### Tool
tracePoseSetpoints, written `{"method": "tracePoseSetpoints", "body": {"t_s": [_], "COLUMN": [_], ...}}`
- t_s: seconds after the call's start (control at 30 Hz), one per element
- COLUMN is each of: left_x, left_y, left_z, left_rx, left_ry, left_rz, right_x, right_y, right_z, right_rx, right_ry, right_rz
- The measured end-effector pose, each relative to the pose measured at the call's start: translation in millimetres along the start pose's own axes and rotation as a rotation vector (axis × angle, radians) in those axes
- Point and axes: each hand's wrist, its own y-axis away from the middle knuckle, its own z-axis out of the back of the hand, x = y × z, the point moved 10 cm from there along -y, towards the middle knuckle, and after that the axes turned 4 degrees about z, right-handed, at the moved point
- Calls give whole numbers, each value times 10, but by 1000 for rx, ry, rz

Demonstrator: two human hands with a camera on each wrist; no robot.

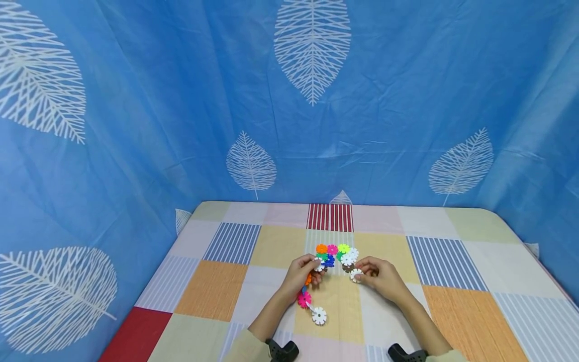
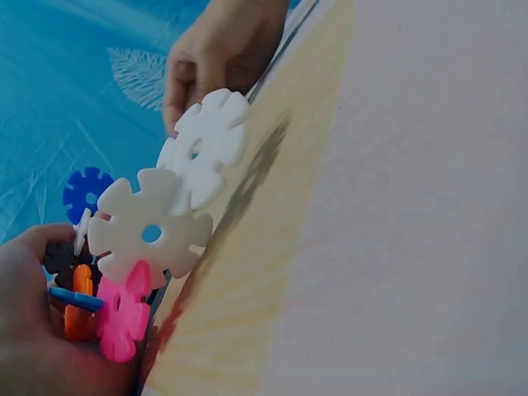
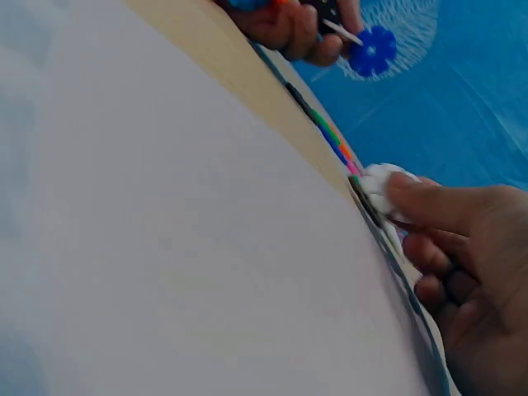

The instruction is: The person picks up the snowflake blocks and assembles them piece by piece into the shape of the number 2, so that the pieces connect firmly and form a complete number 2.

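My left hand [image 1: 297, 275] grips a chain of notched plastic snowflake discs slotted into each other. In the left wrist view the chain has a blue disc [image 2: 88, 193], a black disc [image 2: 58, 262] partly behind the fingers, an orange disc [image 2: 79, 318] and a pink disc [image 2: 124, 322]. Its tail hangs toward me in the head view, ending in a white disc [image 1: 318, 315]. My right hand [image 1: 384, 279] pinches a separate white disc [image 1: 356, 275] between thumb and fingers, to the right of the chain and close above the table.
Loose discs lie just beyond my hands: an orange disc [image 1: 321, 249], a pink disc [image 1: 332, 249], a yellow-green disc [image 1: 343, 248] and several white, green and dark ones. A patchwork cloth [image 1: 267, 246] covers the table. Blue leaf-print curtains [image 1: 384, 100] stand behind and beside it.
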Motion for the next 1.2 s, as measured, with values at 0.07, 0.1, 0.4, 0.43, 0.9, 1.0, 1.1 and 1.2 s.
{"method": "tracePoseSetpoints", "body": {"t_s": [0.07,0.1,0.4,0.43,0.9,1.0,1.1,1.2], "left_x": [-18,-33,-66,-38,-72,-144,-194,-218], "left_y": [9,17,29,12,42,92,129,143], "left_z": [-6,-12,-20,-9,-9,-41,-52,-47], "left_rx": [8,13,18,16,19,29,23,8], "left_ry": [18,24,52,54,42,33,27,30], "left_rz": [3,2,-11,-9,-24,-30,-31,-33], "right_x": [20,34,60,52,87,96,111,130], "right_y": [-17,-24,-13,-12,18,35,40,35], "right_z": [-15,-35,-321,-337,-379,-375,-405,-441], "right_rx": [-43,-61,-129,-133,-273,-300,-283,-247], "right_ry": [-129,-199,-527,-529,-600,-602,-587,-571], "right_rz": [-37,-55,-174,-177,-158,-161,-164,-157]}}
